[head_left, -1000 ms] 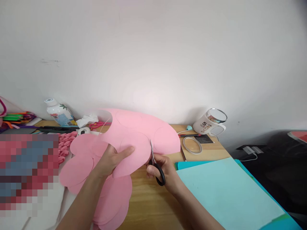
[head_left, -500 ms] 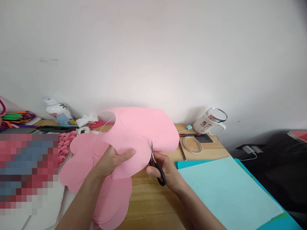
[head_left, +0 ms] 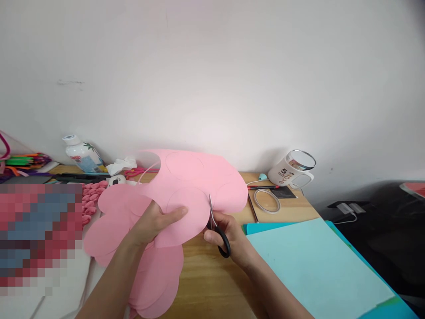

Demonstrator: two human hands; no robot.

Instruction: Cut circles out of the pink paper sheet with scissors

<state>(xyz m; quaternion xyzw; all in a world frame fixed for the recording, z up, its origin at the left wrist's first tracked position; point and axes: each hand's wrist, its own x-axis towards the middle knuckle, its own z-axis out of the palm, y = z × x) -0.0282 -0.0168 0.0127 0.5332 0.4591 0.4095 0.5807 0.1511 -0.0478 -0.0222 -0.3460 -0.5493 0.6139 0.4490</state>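
Note:
Pinched in my left hand [head_left: 162,221] is a large sheet of pink paper [head_left: 212,170], thumb on top and the other fingers hidden beneath. Faint circle outlines are drawn on it, and a round bite is gone from its left side. My right hand [head_left: 229,237] grips black-handled scissors [head_left: 223,241]; their blades sit at the paper's cut edge, beside a rounded part. Below and left of the sheet, several cut pink paper circles [head_left: 156,274] lie overlapping in a heap.
Light blue paper sheets [head_left: 315,261] lie at the right of the wooden table [head_left: 202,283]. A white mug [head_left: 285,170], a coiled ring [head_left: 266,201] and pens stand or lie behind. At the back left are a white bottle [head_left: 83,155], tissue [head_left: 121,165] and pink braided cord [head_left: 93,199].
The scissors and both hands stay almost in place. The pink sheet's right side has bent slightly, and the whole view has shifted a little.

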